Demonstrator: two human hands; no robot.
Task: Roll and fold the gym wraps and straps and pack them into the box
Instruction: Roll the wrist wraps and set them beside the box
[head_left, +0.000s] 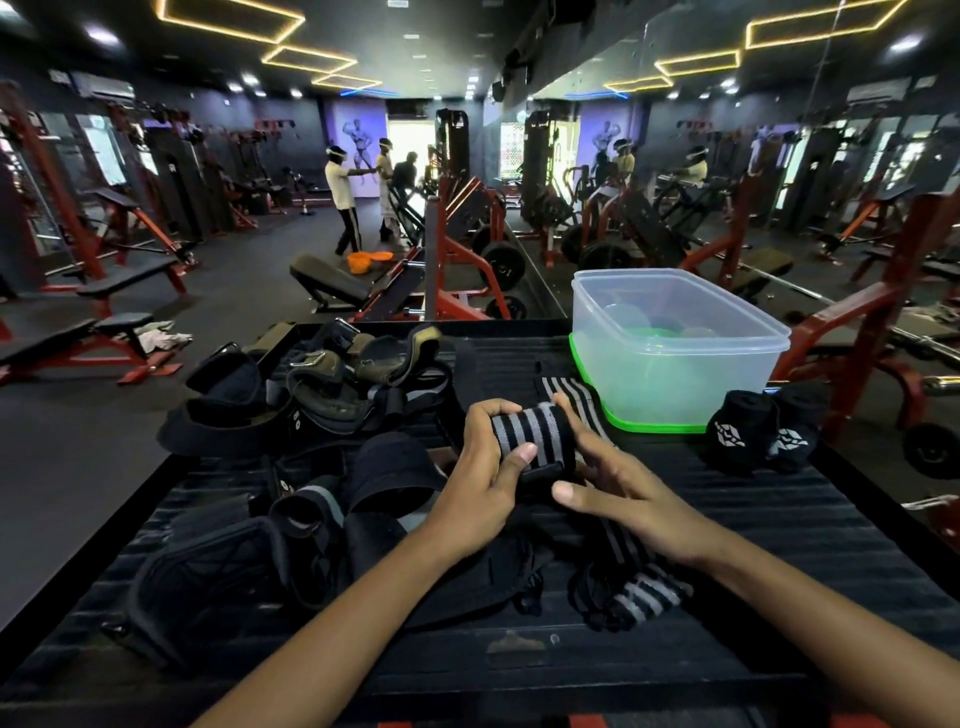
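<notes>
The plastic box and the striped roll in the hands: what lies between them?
In the head view, the roll's loose striped tail runs from the striped roll toward the plastic box; nothing else lies there.

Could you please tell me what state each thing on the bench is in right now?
Black-and-grey striped wrap: mostly rolled, tail trailing toward the box, gripped by both hands.
Left hand: curled round the roll.
Right hand: pinching the roll's right end.
Clear plastic box with green base: open, no wraps inside.
Two black rolled wraps with white logos: rolled, beside the box.
Second striped wrap: unrolled, bunched.
Black straps pile: loose, unfolded.
</notes>
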